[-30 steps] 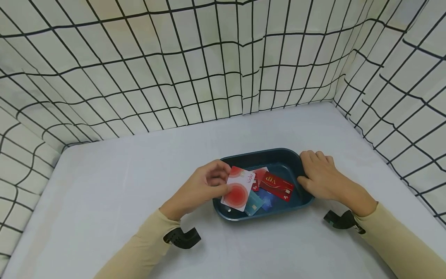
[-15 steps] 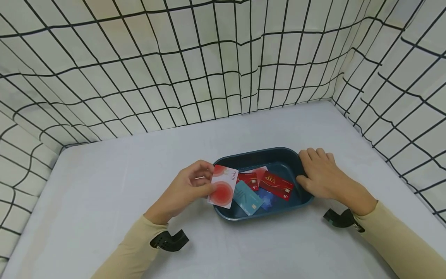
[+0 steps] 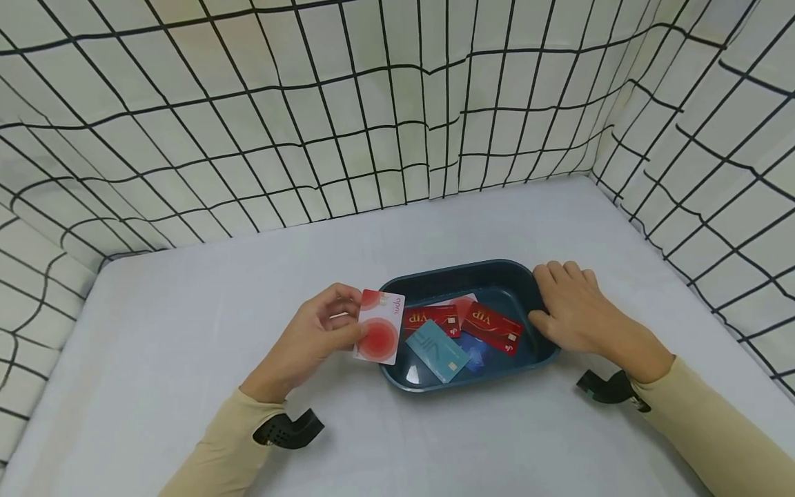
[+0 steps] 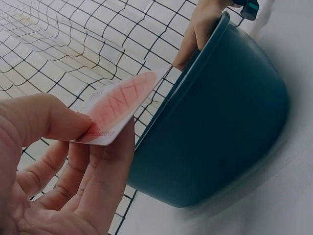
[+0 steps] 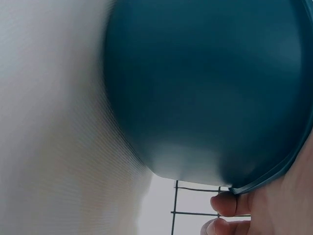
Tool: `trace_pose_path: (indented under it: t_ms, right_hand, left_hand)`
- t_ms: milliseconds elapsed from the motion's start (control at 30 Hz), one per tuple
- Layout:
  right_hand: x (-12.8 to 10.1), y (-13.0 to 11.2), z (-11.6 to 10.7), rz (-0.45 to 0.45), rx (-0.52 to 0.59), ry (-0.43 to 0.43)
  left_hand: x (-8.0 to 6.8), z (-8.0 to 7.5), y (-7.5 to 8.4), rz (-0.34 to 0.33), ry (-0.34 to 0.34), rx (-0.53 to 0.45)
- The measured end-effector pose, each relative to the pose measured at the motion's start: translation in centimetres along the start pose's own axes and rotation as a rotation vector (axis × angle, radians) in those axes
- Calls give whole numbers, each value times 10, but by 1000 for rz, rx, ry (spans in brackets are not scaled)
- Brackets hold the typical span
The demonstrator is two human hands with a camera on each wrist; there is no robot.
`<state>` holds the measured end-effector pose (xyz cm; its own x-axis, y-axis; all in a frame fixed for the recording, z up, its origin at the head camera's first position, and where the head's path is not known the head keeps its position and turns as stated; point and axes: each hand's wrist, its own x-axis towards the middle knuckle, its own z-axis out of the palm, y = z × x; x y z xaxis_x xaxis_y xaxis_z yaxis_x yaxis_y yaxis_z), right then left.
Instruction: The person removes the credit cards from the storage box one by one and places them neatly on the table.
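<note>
My left hand [image 3: 310, 345] pinches a white card with red circles [image 3: 380, 330] between thumb and fingers, over the left end of a dark teal tray [image 3: 462, 277]. The left wrist view shows the thumb on top of the card [image 4: 120, 105] and fingers beneath. With my right hand [image 3: 574, 310] I grip the tray's right end, and the fingers [image 5: 227, 203] show at its rim in the right wrist view. Inside lie a red VIP card [image 3: 493, 327], a second red VIP card [image 3: 435, 319], a light teal card [image 3: 437, 351], a blue card [image 3: 475, 353] and a partly covered white-and-red card [image 3: 466, 304].
The tray stands on a white cloth-covered table [image 3: 217, 331]. White panels with a black grid [image 3: 348, 124] rise behind and along both sides. A black device [image 3: 288, 429] is strapped on the left wrist and another black device [image 3: 605, 388] on the right.
My left hand has moved left with the white-and-red card, from over the cards to the tray's left end. More of the left red card and the teal card shows. The right hand stays put.
</note>
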<state>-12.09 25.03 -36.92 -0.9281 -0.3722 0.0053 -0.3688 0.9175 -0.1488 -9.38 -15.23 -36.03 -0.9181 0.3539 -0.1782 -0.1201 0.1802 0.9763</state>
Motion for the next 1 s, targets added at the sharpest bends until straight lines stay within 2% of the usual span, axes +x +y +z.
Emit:
trace_pose_path:
  t_ms: [233, 633, 1000]
  right_hand:
    - [0, -1, 0, 21, 20, -8]
    - [0, -2, 1, 29, 21, -22]
    - [0, -2, -1, 24, 21, -22]
  left_hand:
    - [1, -4, 0, -5, 11, -8]
    - [-2, -15, -6, -53, 77, -34]
    - [1, -34, -15, -104, 133, -52]
